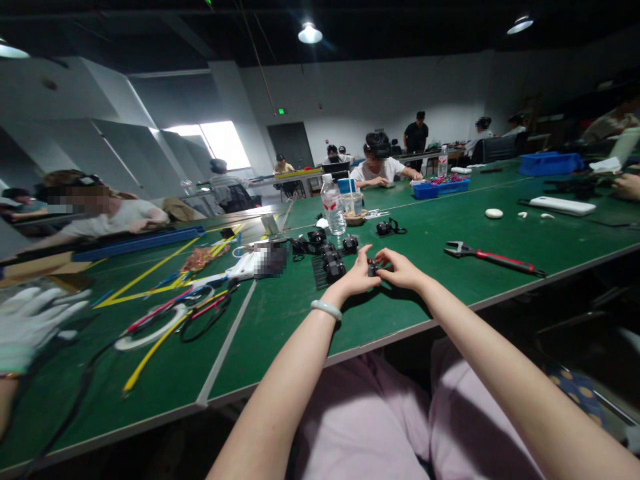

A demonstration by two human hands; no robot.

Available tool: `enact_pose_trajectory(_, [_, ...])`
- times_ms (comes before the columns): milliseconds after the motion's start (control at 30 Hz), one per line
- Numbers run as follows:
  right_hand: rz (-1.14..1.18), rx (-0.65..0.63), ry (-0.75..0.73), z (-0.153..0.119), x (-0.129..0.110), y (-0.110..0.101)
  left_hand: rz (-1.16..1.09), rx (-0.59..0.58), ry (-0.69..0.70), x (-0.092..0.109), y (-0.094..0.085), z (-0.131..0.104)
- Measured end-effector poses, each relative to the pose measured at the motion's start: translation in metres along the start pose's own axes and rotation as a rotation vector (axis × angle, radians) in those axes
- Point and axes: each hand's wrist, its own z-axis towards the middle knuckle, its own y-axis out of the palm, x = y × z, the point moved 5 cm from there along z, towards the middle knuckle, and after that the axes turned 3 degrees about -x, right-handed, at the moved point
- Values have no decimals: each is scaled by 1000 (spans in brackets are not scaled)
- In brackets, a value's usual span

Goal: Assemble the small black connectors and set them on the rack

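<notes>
My left hand (pixel 357 276) and my right hand (pixel 401 269) meet above the green table. Between their fingers is a small black part (pixel 372 267), mostly covered, and its exact kind does not show. Both hands have their fingers curled in on it. Just left of my left hand stand black blocky parts (pixel 332 263), with a smaller black part (pixel 351 244) behind. Farther back lies a black piece with a looped strap or cable (pixel 390 228).
An adjustable wrench (pixel 495 257) with red handle lies at the right. Behind the black parts stands a water bottle (pixel 333 208). Cables (pixel 165 327) and a co-worker's gloved hand (pixel 33 323) are at the left. Blue bins (pixel 550 164) sit farther back.
</notes>
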Motion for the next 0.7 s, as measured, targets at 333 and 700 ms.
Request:
enact_pose_trajectory(333, [50,-24,-95,-1,-7,2,51,-10,57,-5,-1,1])
enact_pose_trajectory(700, [61,-48,-22,0,-2,5,17,5,88,-5,-2,2])
